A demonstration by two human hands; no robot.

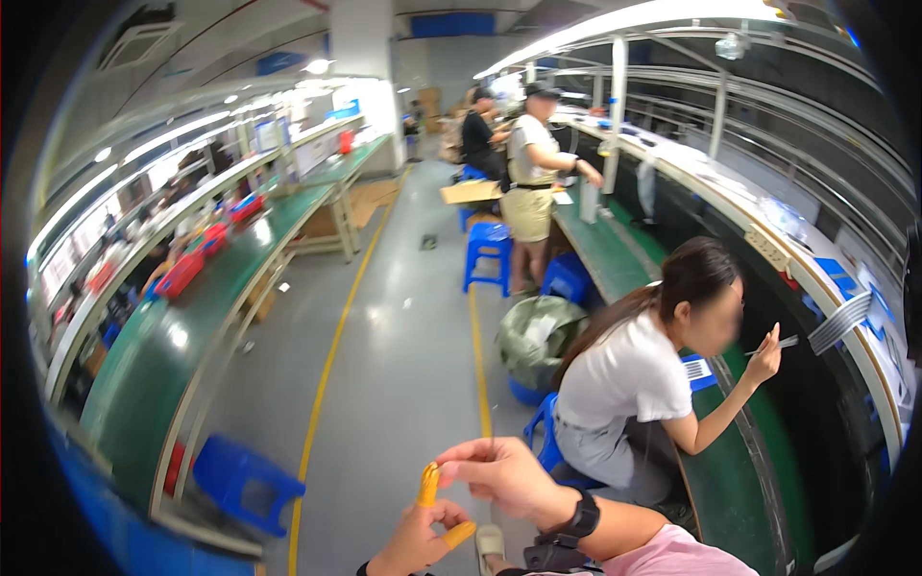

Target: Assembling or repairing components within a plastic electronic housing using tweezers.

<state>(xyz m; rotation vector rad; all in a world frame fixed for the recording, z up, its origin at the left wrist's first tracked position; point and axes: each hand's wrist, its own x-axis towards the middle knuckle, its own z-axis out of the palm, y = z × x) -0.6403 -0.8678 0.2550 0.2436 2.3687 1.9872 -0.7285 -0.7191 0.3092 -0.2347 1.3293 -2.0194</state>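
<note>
My left hand is raised at the bottom middle. Its index finger points up in a yellow finger cot, and a second yellow finger cot covers its thumb, which stands apart from that finger. From the right comes my right hand, with a black strap on the wrist and a pink sleeve behind it. Its thumb and index finger pinch the top of the cot on the left index finger. The right hand's other fingers are curled.
A seated person in a white top leans over the green bench on the right, holding a thin tool. Two other people stand or sit farther along. A lined bin, blue stools and a tipped blue stool flank the aisle.
</note>
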